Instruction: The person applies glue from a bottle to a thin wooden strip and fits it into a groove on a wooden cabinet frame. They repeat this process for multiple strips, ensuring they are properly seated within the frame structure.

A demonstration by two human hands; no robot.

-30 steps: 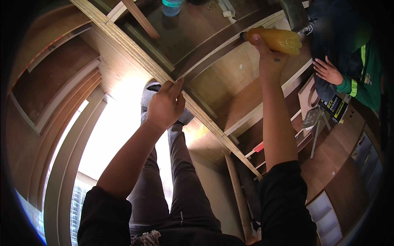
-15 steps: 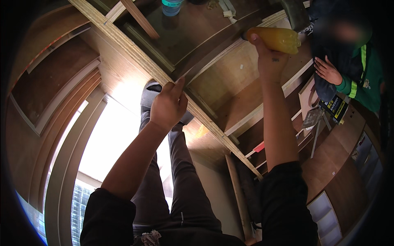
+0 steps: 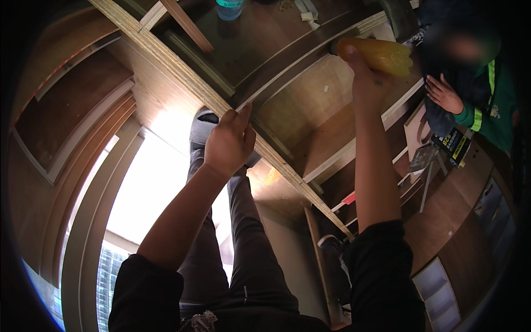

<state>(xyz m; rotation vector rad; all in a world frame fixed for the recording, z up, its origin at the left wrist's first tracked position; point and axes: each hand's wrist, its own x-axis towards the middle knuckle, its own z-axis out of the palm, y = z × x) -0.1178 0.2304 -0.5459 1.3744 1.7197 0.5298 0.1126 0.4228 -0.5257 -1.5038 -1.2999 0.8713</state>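
The left hand (image 3: 229, 145) has its grip closed around the pale edge of a long plywood board (image 3: 182, 72), fingers curled over the top and thumb beneath, about midway along the part in view. The right hand (image 3: 366, 83) is wrapped tight around a yellow squeeze bottle (image 3: 381, 54), thumb lying along its side, the bottle held nearly flat with its nozzle end toward a dark wooden panel (image 3: 265, 39) that meets the board.

To do this step well, I judge that the left hand should keep the board steady against the panel, and the right should squeeze gently and run the nozzle along the joint in one even line, so that nothing spills over the face. The arm is stretched far out, so a wobble at the bottle is the likely fault.

The board runs from the upper left corner of the view down toward the lower right, passing under the left grip and on between the two forearms. The bottle sits well apart from the left hand, beyond the board's far side, near the upper right edge of the panel.

A second person in a green sleeve (image 3: 489, 108) stands at the right, one hand (image 3: 442, 94) resting near the bottle but not touching it. A blue-capped container (image 3: 229, 8) stands on the panel's far edge.
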